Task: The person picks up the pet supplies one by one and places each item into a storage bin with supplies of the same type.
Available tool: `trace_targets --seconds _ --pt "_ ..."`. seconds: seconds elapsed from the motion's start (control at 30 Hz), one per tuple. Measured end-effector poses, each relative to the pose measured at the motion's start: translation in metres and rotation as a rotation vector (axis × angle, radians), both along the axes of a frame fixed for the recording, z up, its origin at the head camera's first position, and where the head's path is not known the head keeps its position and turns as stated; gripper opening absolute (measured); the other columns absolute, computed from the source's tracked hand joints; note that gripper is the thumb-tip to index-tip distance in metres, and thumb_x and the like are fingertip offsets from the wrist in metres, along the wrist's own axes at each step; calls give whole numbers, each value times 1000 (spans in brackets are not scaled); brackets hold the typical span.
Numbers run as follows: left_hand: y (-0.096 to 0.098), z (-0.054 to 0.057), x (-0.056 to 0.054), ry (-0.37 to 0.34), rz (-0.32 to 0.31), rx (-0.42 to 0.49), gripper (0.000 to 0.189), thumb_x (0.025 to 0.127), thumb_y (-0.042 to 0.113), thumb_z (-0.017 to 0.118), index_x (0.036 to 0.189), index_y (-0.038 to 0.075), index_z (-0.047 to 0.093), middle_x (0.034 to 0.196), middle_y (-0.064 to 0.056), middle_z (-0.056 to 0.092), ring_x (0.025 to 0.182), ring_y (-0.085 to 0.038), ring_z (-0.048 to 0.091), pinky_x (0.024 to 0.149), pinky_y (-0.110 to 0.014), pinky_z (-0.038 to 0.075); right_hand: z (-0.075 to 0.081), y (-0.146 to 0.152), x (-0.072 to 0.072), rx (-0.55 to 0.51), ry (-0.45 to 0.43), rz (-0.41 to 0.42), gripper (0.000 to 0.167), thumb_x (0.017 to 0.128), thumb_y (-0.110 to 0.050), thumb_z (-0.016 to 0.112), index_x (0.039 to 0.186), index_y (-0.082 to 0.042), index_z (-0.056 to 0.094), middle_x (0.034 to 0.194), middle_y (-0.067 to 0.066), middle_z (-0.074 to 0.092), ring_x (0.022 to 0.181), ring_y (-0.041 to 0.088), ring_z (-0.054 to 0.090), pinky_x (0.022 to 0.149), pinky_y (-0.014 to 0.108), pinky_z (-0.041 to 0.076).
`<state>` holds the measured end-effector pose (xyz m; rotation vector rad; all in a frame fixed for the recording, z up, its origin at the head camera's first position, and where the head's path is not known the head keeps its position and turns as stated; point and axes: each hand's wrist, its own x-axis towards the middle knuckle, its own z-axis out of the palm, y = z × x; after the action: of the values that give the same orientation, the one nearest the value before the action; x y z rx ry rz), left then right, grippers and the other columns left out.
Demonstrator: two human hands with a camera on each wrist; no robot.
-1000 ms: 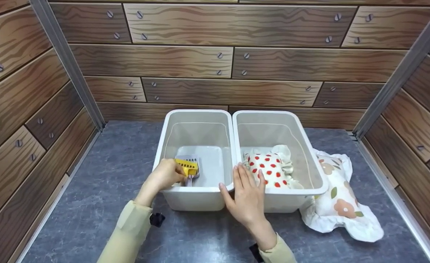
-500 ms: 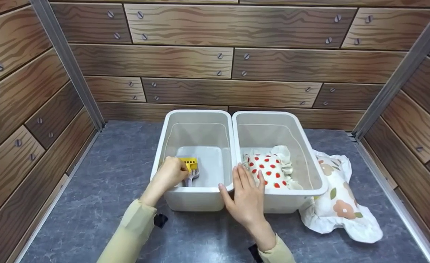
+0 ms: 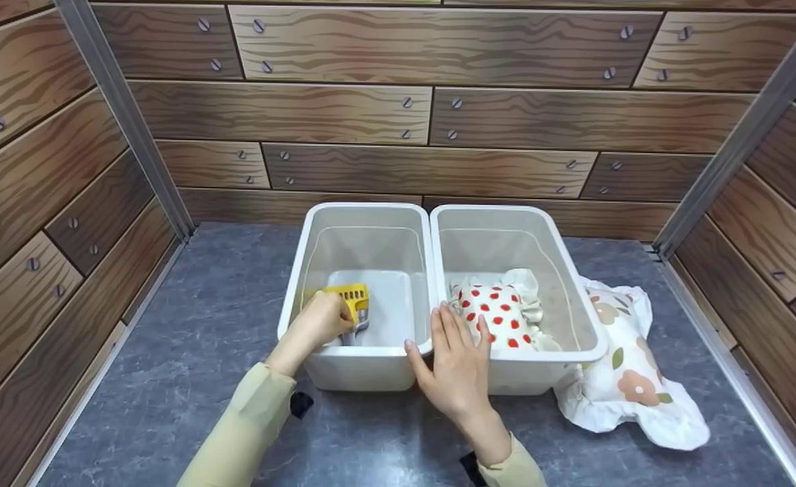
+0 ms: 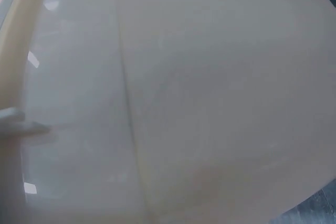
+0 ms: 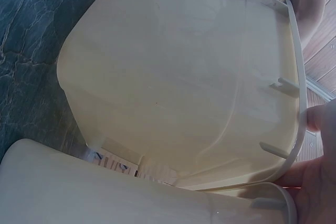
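Observation:
In the head view my left hand [image 3: 316, 319] reaches over the front left corner of the left bin [image 3: 364, 372], its fingers curled and pinching a yellow slotted scoop [image 3: 357, 295]. A grey piece [image 3: 362, 320] lies beneath the scoop, mostly hidden by it and the hand. My right hand [image 3: 457, 368] rests with straight fingers across the front rims where the left bin meets the right bin [image 3: 526, 376]. Inside the right bin is a small white pillow with red strawberries [image 3: 496, 310]. The left wrist view, blurred, holds mainly a pale bin wall [image 4: 226, 103].
A flower-patterned pillow [image 3: 631, 362] with ruffled edges lies on the dark table [image 3: 201, 352], close against the right bin's right side. Wood-patterned walls [image 3: 398, 115] enclose the back and both sides. The bins stand side by side with rims touching or nearly so.
My left hand has shifted slightly to the right, and the yellow scoop has turned and moved a little away from me, covering more of the grey piece. The right hand stays in place.

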<state>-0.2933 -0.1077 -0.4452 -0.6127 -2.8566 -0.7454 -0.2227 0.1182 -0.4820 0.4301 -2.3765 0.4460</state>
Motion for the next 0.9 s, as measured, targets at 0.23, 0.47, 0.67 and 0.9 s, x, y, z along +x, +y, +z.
trace_targets --seconds 0.23,0.47,0.67,0.9 --pt "-4 1 -1 -89 -23 -64 9 69 1 80 64 7 74 65 -1 70 63 -17 61 65 -34 54 1 -1 -1 -7 12 1 62 94 -46 56 128 6 60 133 21 58 127 35 51 109 62 21" --pt "-6 3 -1 -96 -15 -49 9 70 3 80 65 8 75 67 0 70 64 -18 61 67 -38 54 2 -2 -2 -7 8 2 62 94 -45 55 128 6 59 134 20 58 128 34 51 110 61 20" --pt "-11 7 -4 -45 -119 -68 8 71 0 76 66 5 74 68 -2 69 61 -16 59 62 -35 54 2 -1 -1 -4 14 1 62 94 -45 56 129 6 59 134 21 58 127 35 51 110 61 20" --pt "-14 16 -17 -143 -292 -188 3 70 2 76 71 5 77 69 -2 70 60 -10 54 59 -28 51 0 0 0 -12 0 0 62 93 -44 58 128 7 59 135 22 57 127 36 51 110 62 18"
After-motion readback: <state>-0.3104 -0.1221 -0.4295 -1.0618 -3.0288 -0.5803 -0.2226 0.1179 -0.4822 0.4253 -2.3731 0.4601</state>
